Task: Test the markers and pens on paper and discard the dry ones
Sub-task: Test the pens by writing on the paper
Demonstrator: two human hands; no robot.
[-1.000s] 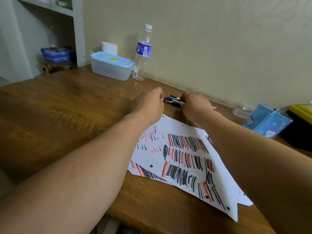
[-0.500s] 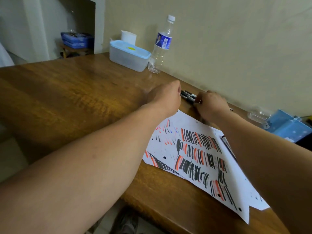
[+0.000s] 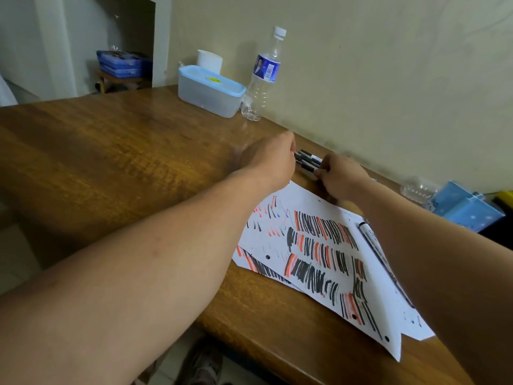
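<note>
Where the table (image 3: 111,151) ends at far left, stacked blue cases (image 3: 122,63) sit on a low shelf in an alcove. Next along, by the wall: clear tub with pale blue lid (image 3: 211,90), white cylinder (image 3: 209,61) just behind it, water bottle (image 3: 263,76) upright just beside the tub's right end; touching or not, can't tell.

Left hand (image 3: 268,159): knuckles to camera, fingers curled out of sight, sitting at the left ends of the markers (image 3: 308,159). Can't tell if it actually grips them.

Markers: small bundle, black barrels, side by side on the table near the wall, spanning the gap between the hands.

Right hand (image 3: 341,176): fingers curled round the bundle's right end, gripping it.

Paper (image 3: 319,245) lies on the near side of both hands. It's overlapping sheets covered in rows of black and red-orange test strokes. One loose marker (image 3: 370,236) lies on the paper, mostly hidden under the right forearm.

Far right by the wall: crushed clear bottle (image 3: 419,188), then a blue carton (image 3: 466,207).
</note>
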